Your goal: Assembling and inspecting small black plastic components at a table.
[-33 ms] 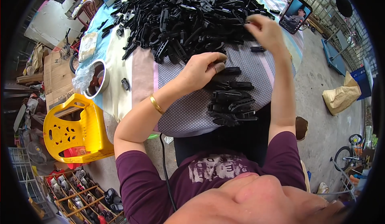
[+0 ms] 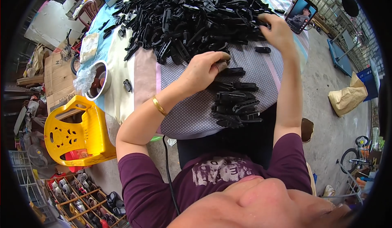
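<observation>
Sorting black plastic parts at a cloth-covered table.

Left hand resting palm-down just below the big heap, fingers curled loosely over a black part at the top of the stack; firm grip or mere touch, cannot tell. Gold bangle on that wrist. Right hand reaching into the heap's right edge, fingers bent and partly buried among the parts; whether anything is pinched, cannot tell. Single loose part lying on the cloth just below that hand. Phone propped right of the heap, screen lit. Bowl wrapped in clear plastic left of the heap, near the table's edge. Yellow chair tipped beside the table, lower left of the heap.
</observation>
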{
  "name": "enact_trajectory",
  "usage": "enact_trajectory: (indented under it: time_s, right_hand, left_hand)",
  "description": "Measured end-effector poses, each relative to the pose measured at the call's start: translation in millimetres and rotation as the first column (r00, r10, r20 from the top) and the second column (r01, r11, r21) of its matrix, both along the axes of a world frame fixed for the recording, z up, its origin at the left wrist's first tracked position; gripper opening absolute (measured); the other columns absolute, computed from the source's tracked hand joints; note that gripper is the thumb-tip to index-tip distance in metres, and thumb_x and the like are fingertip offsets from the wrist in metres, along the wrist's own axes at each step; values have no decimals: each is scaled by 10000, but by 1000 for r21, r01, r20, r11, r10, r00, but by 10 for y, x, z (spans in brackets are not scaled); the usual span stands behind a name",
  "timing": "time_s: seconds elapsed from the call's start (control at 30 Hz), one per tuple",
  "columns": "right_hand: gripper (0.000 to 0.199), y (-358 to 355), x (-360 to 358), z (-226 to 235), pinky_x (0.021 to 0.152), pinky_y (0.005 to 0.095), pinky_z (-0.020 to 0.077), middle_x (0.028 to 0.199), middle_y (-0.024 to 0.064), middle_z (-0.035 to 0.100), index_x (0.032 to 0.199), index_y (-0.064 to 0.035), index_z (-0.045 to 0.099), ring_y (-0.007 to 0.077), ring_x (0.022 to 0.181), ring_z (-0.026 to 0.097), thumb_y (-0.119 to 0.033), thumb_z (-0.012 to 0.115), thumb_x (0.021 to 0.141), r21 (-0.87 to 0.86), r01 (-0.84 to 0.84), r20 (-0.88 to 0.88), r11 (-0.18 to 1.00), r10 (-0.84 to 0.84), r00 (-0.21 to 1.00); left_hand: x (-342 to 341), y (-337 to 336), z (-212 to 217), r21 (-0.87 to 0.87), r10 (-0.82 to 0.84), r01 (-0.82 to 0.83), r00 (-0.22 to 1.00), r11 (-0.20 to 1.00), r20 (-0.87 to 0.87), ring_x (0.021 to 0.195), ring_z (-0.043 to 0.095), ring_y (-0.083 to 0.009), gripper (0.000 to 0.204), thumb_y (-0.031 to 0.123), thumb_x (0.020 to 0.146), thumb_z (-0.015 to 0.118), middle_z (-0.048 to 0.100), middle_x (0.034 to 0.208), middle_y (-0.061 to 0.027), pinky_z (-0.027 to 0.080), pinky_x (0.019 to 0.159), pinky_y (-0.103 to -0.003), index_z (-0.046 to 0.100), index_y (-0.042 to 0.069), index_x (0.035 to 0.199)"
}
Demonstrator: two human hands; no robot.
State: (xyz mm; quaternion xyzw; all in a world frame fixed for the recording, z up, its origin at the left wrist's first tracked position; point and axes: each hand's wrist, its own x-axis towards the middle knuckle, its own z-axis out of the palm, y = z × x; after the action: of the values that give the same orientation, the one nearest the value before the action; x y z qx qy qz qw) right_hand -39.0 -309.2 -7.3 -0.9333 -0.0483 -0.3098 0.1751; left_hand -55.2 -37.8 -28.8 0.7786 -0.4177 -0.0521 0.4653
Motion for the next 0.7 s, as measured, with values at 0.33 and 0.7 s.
enact_trajectory:
  time_s: [0.33, 0.7]
  right_hand:
    - [297, 66, 85, -118, 796, 372, 477, 936, 162, 635, 1010, -64, 640, 317, 883, 604, -27, 536, 734, -135, 135, -221, 982, -163, 962]
    - [228, 473, -19, -10, 457, 166, 369, 640, -37, 568, 953, -44, 676, 20, 518, 478, -231, 552, 911, 604, -265, 117, 752, 245, 962]
  left_hand:
    - [-59, 6, 61, 227, 239, -332, 904, 916, 354, 802, 587, -353, 299, 108, 794, 618, 531, 999, -148, 490, 703, -398, 558, 34, 1078]
    - [90, -15, 281, 511, 105, -272, 938, 816, 331, 887, 590, -338, 263, 163, 734, 638, 535, 1023, -171, 501, 756, -403, 582, -10, 924]
